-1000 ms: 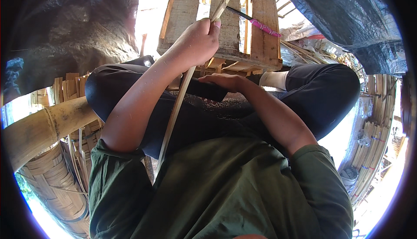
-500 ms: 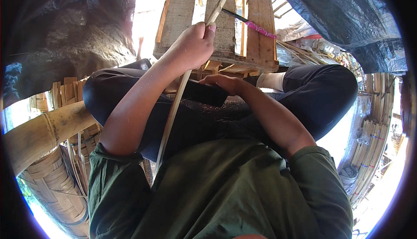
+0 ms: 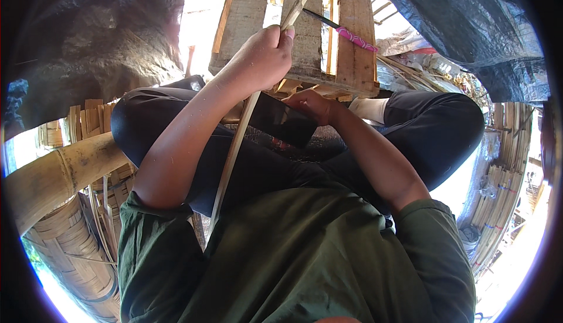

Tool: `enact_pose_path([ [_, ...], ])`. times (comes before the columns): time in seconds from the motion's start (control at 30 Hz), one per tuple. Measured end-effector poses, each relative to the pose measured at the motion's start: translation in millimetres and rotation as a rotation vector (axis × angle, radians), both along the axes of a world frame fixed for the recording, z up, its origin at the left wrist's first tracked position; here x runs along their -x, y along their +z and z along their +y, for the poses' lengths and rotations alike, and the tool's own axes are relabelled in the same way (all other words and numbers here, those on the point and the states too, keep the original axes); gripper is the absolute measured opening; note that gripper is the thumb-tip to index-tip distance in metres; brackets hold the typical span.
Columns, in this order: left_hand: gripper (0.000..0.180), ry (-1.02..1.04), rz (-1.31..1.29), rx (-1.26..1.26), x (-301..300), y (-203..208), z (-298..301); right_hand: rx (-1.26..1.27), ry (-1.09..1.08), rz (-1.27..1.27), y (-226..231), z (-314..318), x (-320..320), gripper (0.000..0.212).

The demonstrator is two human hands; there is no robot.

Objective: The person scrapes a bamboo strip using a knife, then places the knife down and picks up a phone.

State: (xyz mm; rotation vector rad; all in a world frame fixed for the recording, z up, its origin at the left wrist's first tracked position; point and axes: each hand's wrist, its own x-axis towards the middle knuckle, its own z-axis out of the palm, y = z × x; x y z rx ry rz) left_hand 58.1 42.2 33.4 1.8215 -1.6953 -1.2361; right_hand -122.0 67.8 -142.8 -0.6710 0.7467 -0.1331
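Note:
My left hand (image 3: pixel 262 59) is closed round a long, narrow wooden strip (image 3: pixel 232 159), likely bamboo. The strip slants from beside my left side, past my lap, to over the slatted wooden bench (image 3: pixel 303 59). Low between my knees, my right hand (image 3: pixel 314 105) grips the far right edge of a flat black rectangular slab (image 3: pixel 285 122); its exact kind is unclear. On the bench a tool with a thin dark shaft or blade and a pink patterned handle (image 3: pixel 356 39) lies partly past the strip, which covers its tip.
A thick bamboo pole (image 3: pixel 64 173) runs at my left above a woven bamboo basket (image 3: pixel 76 252). Dark plastic sheets (image 3: pixel 99 35) hang at both sides. Bundled bamboo strips (image 3: pixel 498 205) stand at the right. My crossed legs (image 3: pixel 434 123) flank the bench's near end.
The black slab has tilted, showing more of its flat face, and my right hand has risen slightly with it. My left hand keeps its grip on the strip, nearly unmoved.

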Motion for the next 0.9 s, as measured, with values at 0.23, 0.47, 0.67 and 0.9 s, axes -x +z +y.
enact_pose_path([
  [0.23,0.043,0.012,-0.018,-0.007,-4,-11,1,0.136,0.187,-0.078,49,0,-10,0.055],
  [0.47,0.043,0.024,-0.006,-0.049,-1,-7,1,-0.013,0.115,-0.156,18,2,-9,0.039],
  [0.67,0.04,0.038,0.039,-0.068,-2,-3,1,0.003,0.121,-0.022,37,-1,1,0.034],
  [0.9,0.038,0.146,0.103,-0.021,-14,8,0,0.157,-0.115,-0.281,99,-28,52,0.028],
])
